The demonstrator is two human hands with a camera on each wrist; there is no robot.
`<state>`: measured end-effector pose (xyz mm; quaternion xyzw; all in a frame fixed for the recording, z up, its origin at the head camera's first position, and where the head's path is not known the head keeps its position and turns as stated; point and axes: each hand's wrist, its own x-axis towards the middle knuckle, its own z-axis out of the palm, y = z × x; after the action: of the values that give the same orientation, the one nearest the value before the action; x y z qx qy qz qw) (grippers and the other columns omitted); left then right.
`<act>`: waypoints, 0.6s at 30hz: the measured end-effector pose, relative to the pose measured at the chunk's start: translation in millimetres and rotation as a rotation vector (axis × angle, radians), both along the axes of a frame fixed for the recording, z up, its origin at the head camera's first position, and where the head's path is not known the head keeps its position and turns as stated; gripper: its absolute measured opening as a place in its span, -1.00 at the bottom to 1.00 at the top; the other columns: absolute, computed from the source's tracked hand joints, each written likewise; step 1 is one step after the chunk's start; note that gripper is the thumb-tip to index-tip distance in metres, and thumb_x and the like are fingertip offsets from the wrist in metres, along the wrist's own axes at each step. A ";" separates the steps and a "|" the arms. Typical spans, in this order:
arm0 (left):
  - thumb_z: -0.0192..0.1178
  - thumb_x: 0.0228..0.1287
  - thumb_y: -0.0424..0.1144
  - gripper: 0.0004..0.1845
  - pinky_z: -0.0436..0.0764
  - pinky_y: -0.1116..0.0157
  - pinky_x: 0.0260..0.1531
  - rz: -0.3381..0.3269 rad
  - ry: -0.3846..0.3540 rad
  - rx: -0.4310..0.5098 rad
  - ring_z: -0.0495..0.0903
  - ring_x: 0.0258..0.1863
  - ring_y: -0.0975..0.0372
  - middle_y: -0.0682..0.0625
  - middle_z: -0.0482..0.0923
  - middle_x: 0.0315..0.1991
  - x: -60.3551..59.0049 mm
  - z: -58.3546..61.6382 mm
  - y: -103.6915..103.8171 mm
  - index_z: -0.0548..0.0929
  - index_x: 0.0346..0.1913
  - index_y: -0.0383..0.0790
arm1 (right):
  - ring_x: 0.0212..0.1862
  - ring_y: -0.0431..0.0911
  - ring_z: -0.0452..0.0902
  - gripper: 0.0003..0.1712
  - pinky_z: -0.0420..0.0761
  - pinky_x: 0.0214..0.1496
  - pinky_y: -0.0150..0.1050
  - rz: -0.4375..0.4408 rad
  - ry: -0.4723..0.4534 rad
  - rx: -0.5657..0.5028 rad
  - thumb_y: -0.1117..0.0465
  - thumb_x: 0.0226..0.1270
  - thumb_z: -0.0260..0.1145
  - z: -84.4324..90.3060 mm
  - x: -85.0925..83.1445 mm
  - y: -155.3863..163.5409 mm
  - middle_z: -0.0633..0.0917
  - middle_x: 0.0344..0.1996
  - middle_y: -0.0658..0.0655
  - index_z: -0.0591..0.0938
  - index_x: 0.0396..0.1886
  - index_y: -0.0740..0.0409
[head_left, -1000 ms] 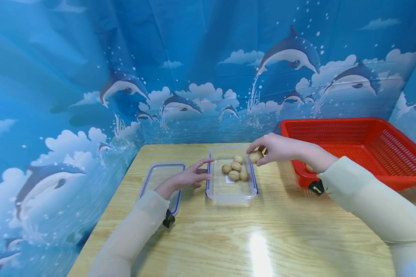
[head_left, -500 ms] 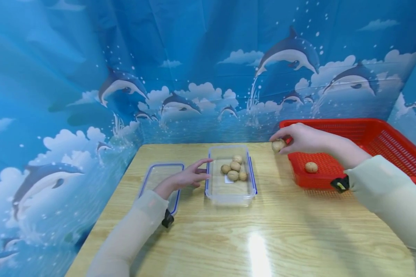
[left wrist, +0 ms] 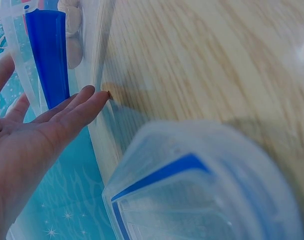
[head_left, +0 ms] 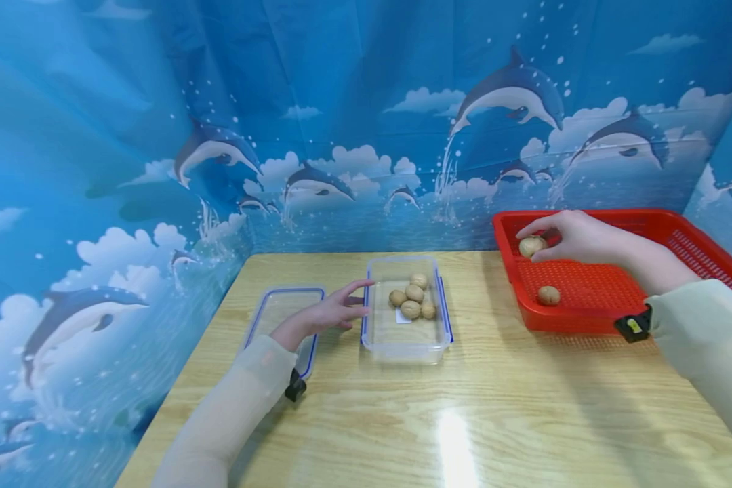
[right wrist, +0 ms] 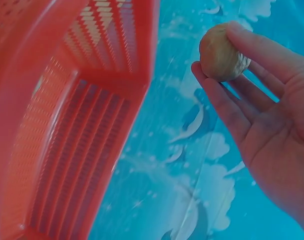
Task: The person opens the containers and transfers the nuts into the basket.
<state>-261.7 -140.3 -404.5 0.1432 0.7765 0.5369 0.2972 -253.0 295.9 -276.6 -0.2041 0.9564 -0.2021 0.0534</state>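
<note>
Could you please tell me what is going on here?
A person is handling walnuts at a table. The right hand holds one walnut between its fingers, and in the head view it appears over the red basket, where another walnut lies. The left hand, open, is at the side of a clear container with five walnuts in it. The blue-edged lid lies off the container, on the table.
</note>
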 end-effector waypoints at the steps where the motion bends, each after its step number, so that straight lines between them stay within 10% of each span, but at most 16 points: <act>1: 0.07 0.48 -0.26 -0.33 0.53 0.17 -0.23 0.002 -0.001 -0.002 0.31 0.32 -0.07 -0.28 0.02 0.48 0.0 0.0 -0.1 0.06 0.53 0.09 | 0.04 0.18 0.44 -0.45 0.61 -0.19 0.01 -0.008 0.003 0.003 0.22 0.16 0.48 -1.3 -0.9 4.1 0.58 0.07 0.31 0.59 0.17 0.20; 18: 0.12 0.45 -0.20 -0.30 0.53 0.17 -0.23 0.005 0.006 -0.002 0.33 0.29 -0.06 -0.27 0.04 0.47 -0.7 -0.8 -0.5 0.07 0.53 0.11 | -0.09 0.18 0.47 -0.49 0.56 -0.30 -0.10 -0.087 -0.026 -0.008 0.26 0.18 0.46 -38.0 -15.8 62.5 0.57 0.01 0.45 0.59 0.12 0.36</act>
<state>-262.4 -140.8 -405.4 0.1425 0.7782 0.5363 0.2940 -268.8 358.4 -314.6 -0.1600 0.9628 -0.2105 0.0559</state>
